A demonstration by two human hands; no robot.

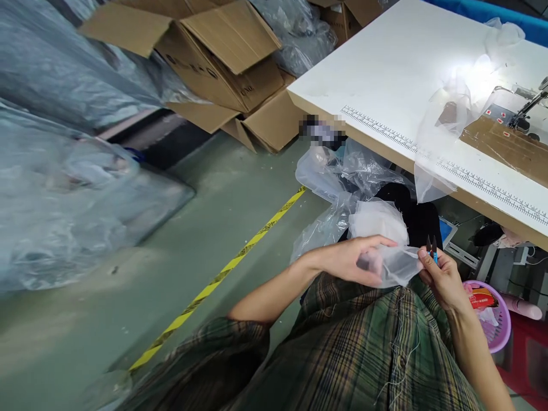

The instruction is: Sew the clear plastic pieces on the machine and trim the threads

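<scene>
My left hand [357,260] is closed on a bundle of sheer white fabric [381,234] held above my lap. My right hand [440,277] grips small thread snips [432,248] with dark blades and a blue handle, their tips pointing up at the fabric's right edge. The fingers of that hand also pinch the fabric's edge. My green plaid shirt lies below both hands, with loose threads on it. More sheer fabric [445,114] drapes over the front edge of the white table [385,63].
A sewing machine [526,108] stands at the table's right end, under bright light. A clear plastic bag [334,177] hangs under the table. Open cardboard boxes [226,63] and grey plastic-wrapped bundles [64,188] crowd the floor at left. Yellow tape [222,277] crosses the floor. A pink basket [492,314] sits at right.
</scene>
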